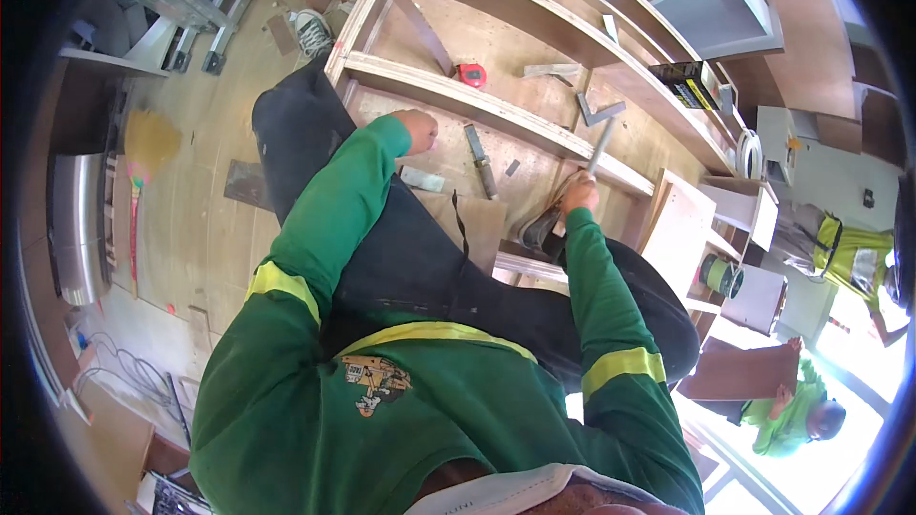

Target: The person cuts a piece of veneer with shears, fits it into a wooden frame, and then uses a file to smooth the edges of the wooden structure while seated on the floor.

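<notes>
My left hand [418,131] is closed beside the near rail of a wooden frame [477,100]; what its fingers hold, if anything, is hidden. My right hand [579,193] is wrapped round a pale rod-like handle [601,147] that points up and away over the frame. Its far end overlaps a dark L-shaped metal piece [599,114]; whether they are joined I cannot tell. Between my hands lies a flat-bladed tool with a brown handle [480,162], with a small dark strip [512,168] and a pale block [422,178] near it.
A red tape measure [470,74] and a wood offcut [551,70] lie inside the frame. A black-and-yellow box [689,84] sits on its far edge. A ladder [172,0] and a broom [141,162] are at left. At right, a person in green [792,415] holds a brown panel [739,374].
</notes>
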Demonstrator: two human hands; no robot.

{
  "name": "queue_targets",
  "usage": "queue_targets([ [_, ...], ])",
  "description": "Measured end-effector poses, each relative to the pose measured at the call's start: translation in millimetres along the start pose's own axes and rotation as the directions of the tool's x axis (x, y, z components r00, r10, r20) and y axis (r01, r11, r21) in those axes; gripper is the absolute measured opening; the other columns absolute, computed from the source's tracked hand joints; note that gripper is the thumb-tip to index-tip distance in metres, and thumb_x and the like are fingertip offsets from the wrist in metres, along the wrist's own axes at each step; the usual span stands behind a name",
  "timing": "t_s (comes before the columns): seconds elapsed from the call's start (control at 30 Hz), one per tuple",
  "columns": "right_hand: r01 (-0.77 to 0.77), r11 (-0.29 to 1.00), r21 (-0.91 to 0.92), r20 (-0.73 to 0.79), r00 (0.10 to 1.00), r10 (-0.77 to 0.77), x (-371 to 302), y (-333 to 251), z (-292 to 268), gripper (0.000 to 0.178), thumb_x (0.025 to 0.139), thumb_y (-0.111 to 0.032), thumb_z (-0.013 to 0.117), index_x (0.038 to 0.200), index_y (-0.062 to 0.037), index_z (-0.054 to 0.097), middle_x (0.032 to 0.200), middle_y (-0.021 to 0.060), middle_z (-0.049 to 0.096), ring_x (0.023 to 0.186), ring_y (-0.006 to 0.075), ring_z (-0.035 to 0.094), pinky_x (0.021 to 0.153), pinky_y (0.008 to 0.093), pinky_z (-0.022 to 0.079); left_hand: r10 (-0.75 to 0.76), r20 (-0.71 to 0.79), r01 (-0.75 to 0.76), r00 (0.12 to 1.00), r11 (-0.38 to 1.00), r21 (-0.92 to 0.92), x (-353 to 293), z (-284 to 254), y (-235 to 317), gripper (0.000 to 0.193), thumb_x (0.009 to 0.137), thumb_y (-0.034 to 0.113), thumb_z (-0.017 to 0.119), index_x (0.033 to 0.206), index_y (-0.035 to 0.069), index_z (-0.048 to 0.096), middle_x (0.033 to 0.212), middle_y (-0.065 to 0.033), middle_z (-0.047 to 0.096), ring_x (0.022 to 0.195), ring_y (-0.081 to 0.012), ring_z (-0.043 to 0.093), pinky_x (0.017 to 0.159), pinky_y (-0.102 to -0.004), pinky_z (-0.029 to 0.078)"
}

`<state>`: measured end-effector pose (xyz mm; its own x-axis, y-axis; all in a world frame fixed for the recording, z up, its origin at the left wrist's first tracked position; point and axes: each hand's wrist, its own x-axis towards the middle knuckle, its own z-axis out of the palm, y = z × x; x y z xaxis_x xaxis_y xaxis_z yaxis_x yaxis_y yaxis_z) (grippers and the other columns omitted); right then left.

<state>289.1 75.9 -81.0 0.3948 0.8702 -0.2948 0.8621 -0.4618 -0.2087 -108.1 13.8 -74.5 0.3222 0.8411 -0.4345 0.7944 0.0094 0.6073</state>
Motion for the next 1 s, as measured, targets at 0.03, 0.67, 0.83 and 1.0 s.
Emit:
queue_targets([
  [0.03,0.165,0.985,-0.058,-0.023,0.986,-0.167,-8.7,5.3,7.2,0.039,0.103,-0.034,0.04,0.107,-0.0008,0.061,0.095,0.0252,0.069,0.091,0.0441,0.066,0.082,0.0529,0.052,0.0,0.005,0.0,1.0,1.0,-0.024,2.1,-7.0,8.2,0.034,0.088,0.03,0.063,0.11,0.005,0.069,0.109,-0.0203,0.068,0.105,-0.0385,0.063,0.094,-0.0473,0.048],
  [0.67,0.485,0.865,0.126,0.136,0.855,-0.5,-97.3,-88.4,48.6,0.031,0.1,-0.031,0.045,0.1,-0.0066,0.063,0.093,0.028,0.066,0.089,0.0501,0.062,0.078,0.0558,0.051,0.015,0.012,-0.015,1.0,0.999,-0.045,-2.2,-7.1,-8.3,0.034,0.089,0.033,0.062,0.107,0.006,0.07,0.111,-0.0188,0.068,0.105,-0.0386,0.063,0.093,-0.046,0.048],
  [0.83,0.369,0.921,0.125,0.036,0.926,-0.376,-34.3,-71.6,33.4,0.04,0.102,-0.034,0.044,0.1,-0.0023,0.068,0.098,0.0289,0.067,0.095,0.0468,0.064,0.081,0.0518,0.051,-0.029,0.06,0.029,0.998,1.0,0.002,-4.7,3.3,-11.7,0.035,0.089,0.034,0.061,0.107,0.005,0.07,0.111,-0.0195,0.068,0.105,-0.0385,0.063,0.093,-0.0464,0.048],
  [1.0,0.278,0.957,-0.086,-0.07,0.956,-0.284,6.4,-18.9,49.5,0.042,0.103,-0.036,0.043,0.102,-0.0002,0.066,0.098,0.0255,0.069,0.098,0.0402,0.066,0.084,0.0461,0.053,0.018,0.029,-0.018,0.999,1.0,-0.003,5.5,-10.2,0.3,0.034,0.089,0.032,0.06,0.107,0.005,0.071,0.108,-0.0192,0.069,0.103,-0.0378,0.064,0.091,-0.0467,0.049],
])
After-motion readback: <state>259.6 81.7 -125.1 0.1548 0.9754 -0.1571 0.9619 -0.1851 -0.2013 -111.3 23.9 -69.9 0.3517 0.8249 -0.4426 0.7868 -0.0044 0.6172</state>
